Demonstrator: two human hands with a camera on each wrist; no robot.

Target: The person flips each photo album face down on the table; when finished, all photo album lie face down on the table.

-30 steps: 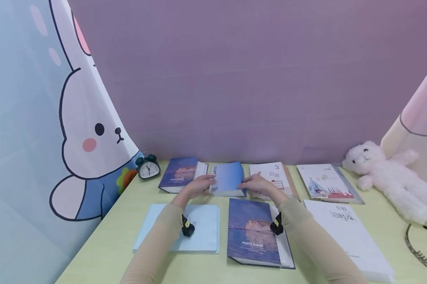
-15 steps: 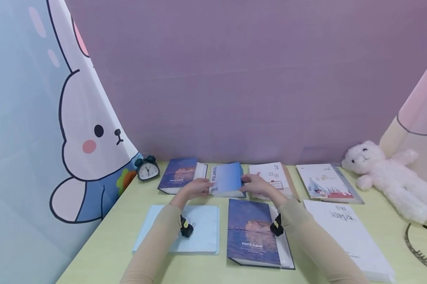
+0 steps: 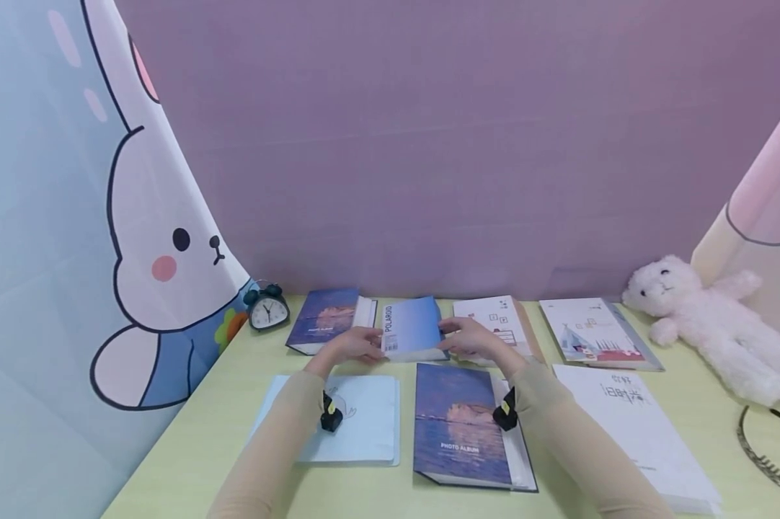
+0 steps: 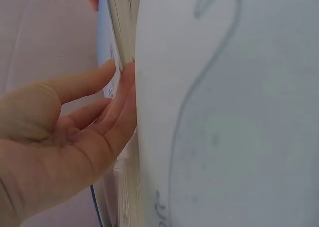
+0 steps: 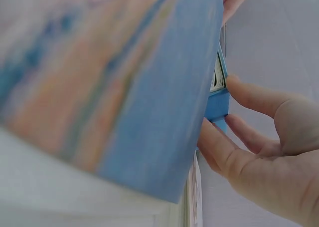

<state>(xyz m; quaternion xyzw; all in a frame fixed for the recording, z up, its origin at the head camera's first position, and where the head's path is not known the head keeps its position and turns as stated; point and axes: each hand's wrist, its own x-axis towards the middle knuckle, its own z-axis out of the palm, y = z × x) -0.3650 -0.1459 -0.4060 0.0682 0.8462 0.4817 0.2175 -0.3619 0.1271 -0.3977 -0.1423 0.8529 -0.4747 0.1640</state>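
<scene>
In the head view a blue photo album (image 3: 411, 324) marked POLAROID lies in the back row on the table. My left hand (image 3: 356, 344) is at its left edge, fingers loosely extended; the left wrist view shows the thumb and fingers (image 4: 117, 110) apart beside the pages. On the album's right side my right hand (image 3: 471, 337) holds the spine, with the thumb at a corner and fingers (image 5: 217, 142) against the blue side in the right wrist view. Part of the right hand's grip is hidden behind a nearer painted-cover album (image 5: 149, 97).
A second painted-cover album (image 3: 325, 317) and white-covered albums (image 3: 494, 324) (image 3: 591, 331) flank the blue one. Nearer lie a pale blue album (image 3: 370, 432), another album (image 3: 458, 425) and a white one (image 3: 630, 425). An alarm clock (image 3: 268, 311) and plush toy (image 3: 714, 324) stand at the sides.
My left hand has drawn back slightly left from the album's cover, uncovering its lettering. The right hand has shifted from the cover's top to its right edge.
</scene>
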